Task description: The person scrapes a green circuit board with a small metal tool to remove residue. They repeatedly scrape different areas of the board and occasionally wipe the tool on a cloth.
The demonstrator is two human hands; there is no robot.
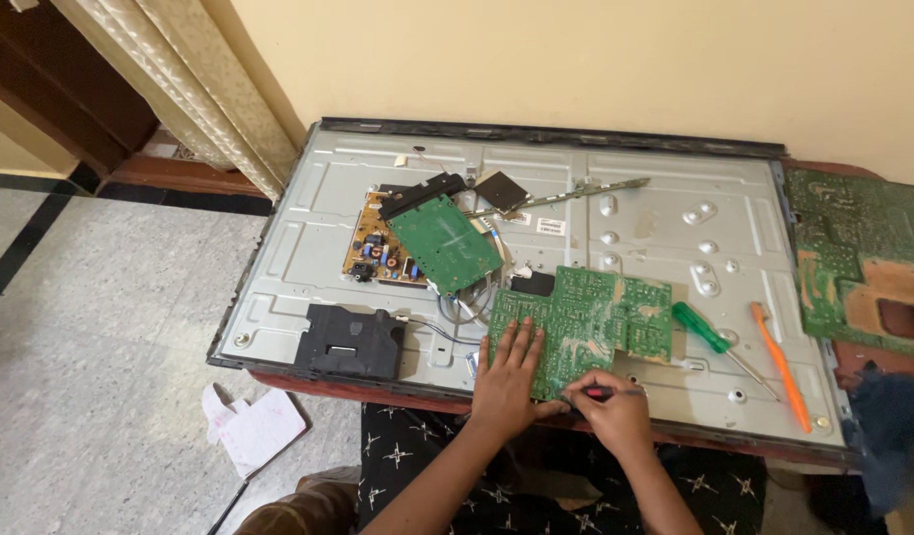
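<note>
- At the near edge of the metal back panel [308, 248] of an opened flat screen, the person's left hand [506, 381] lies flat, fingers spread, on the near-left corner of a green circuit board [586, 317].
- The right hand [615, 406] sits just right of it, fingers curled in a pinch around a slim red-and-black tool [605, 393] whose tip touches the board's near edge.
- That green circuit board rests on the panel, near its middle and close to the near rim.
- To the right of the board lie a green-handled screwdriver [702, 328] and, further right, an orange-handled tool [780, 367], well apart from both hands.
- Further left, a second green board [444, 241] lies tilted over a yellowish board with components [370, 253].
- A black box [350, 342] sits at the near-left of the panel.
- On the far right another large green board [853, 253] lies beside the panel.
- Paper [254, 428] lies on the floor, near left.
</note>
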